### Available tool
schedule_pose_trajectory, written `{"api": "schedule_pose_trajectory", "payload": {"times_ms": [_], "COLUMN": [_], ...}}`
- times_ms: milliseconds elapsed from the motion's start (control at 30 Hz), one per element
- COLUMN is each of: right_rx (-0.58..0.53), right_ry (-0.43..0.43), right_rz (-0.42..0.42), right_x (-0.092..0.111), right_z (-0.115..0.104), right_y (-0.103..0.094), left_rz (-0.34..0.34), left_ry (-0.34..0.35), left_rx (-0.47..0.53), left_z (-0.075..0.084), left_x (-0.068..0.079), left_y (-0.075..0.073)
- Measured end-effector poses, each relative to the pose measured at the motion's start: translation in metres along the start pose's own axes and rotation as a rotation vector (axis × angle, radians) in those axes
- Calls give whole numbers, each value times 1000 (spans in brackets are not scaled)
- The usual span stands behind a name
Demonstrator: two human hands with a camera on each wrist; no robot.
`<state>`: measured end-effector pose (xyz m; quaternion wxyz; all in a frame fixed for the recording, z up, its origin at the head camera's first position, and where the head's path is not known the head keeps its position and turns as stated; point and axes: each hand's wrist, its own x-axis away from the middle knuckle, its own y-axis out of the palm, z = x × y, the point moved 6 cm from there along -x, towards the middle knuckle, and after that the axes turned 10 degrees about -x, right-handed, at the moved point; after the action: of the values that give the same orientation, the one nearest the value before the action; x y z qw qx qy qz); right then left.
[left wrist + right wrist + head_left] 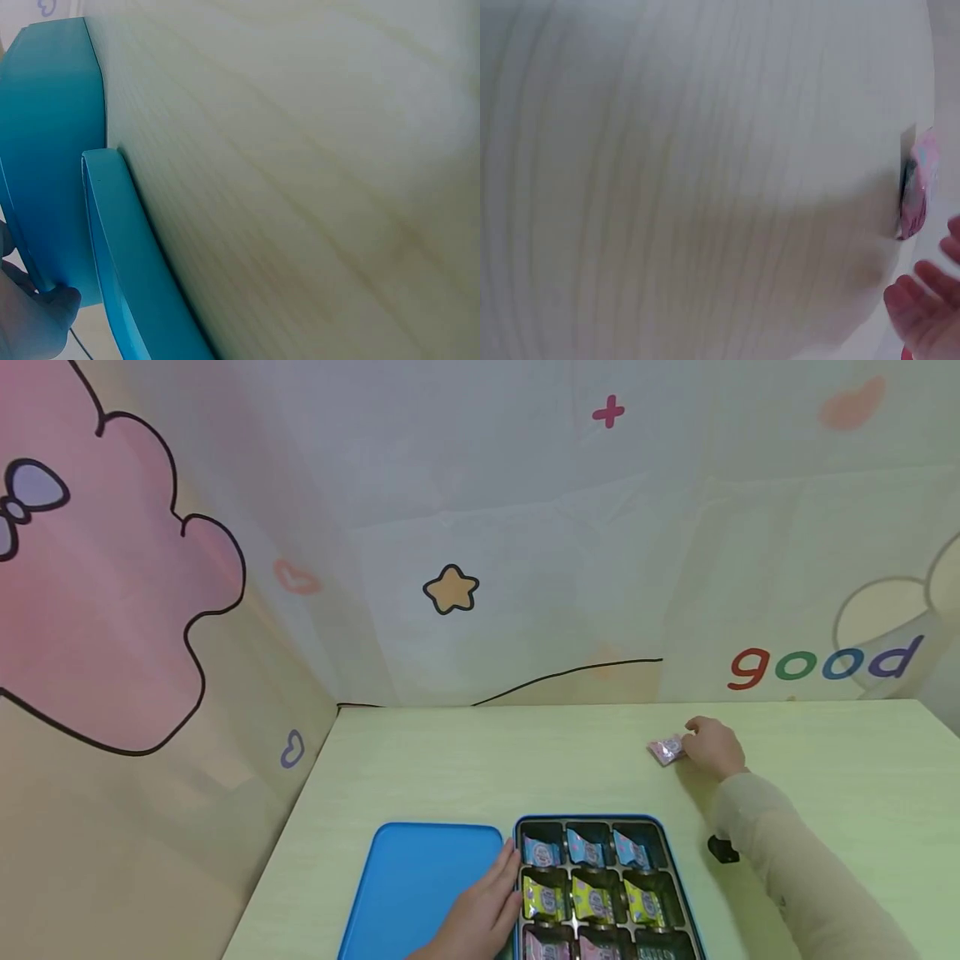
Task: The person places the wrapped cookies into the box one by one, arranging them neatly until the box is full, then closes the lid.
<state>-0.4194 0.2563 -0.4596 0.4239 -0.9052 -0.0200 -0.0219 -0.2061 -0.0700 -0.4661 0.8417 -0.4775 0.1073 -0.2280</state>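
A small pink wrapped packet point(666, 750) lies at the back right of the table. My right hand point(713, 747) is right beside it; in the right wrist view the fingers point(907, 300) are loosely bent and apart from the packet point(920, 184). My left hand point(483, 906) lies with extended fingers along the left side of a blue box point(585, 817). Its black divided tray holds a back row of blue packets point(587, 850), a middle row of yellow-green packets point(592, 902) and two pink packets point(547, 946) in front. The front right compartment shows a dark bottom, cut off by the frame edge.
Left of the box lies a flat blue lid point(427, 868), partly under the left hand in the head view. A small black object point(723, 849) shows by the right sleeve point(780, 852). A printed cloth wall point(510, 568) stands behind the pale table point(450, 760).
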Motion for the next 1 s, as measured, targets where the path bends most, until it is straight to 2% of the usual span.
{"api": "schedule_pose_trajectory", "payload": {"times_ms": [133, 233, 333, 667, 1000], "right_rx": [40, 63, 96, 210, 275], "right_ry": [-139, -188, -210, -189, -231], "right_rz": [-105, -181, -209, -190, -143], "right_x": [-2, -3, -2, 1, 4], "right_z": [-5, -7, -6, -5, -6], "right_y": [7, 14, 18, 17, 15], "left_rz": [5, 10, 18, 40, 34], "left_ry": [3, 2, -1, 2, 9], "left_rx": [-7, -15, -25, -49, -56], "left_z": [0, -1, -1, 0, 2], "left_x": [0, 0, 0, 0, 0], "left_y": [0, 0, 1, 0, -1]}}
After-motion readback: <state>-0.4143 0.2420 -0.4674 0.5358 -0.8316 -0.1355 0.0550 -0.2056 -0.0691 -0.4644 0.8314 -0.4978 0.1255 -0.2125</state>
